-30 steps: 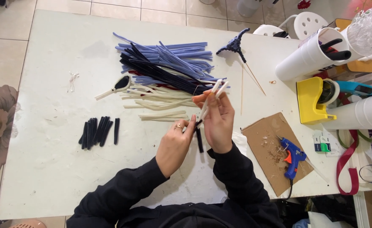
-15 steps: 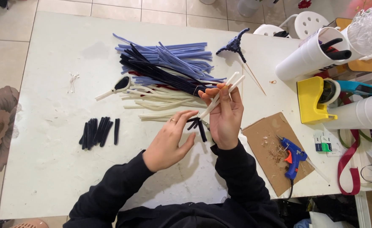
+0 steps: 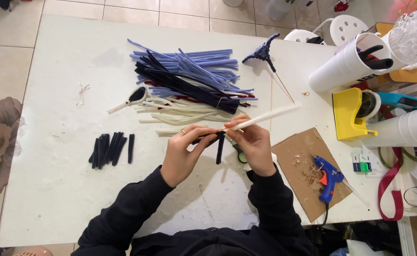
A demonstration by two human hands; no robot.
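While both hands meet over the white table (image 3: pixel 52 199), the left hand (image 3: pixel 182 154) curls its fingers shut around a short dark fuzzy stick (image 3: pixel 219 147), which bends down between the two hands. Close beside it, the right hand (image 3: pixel 255 147) pinches a long white stick (image 3: pixel 265 117) that points up and away to the right. Just past the fingers lies a pile of blue, dark and cream fuzzy sticks (image 3: pixel 189 87). Further right of the right hand, a blue glue gun (image 3: pixel 329 176) rests on cardboard (image 3: pixel 296 154).
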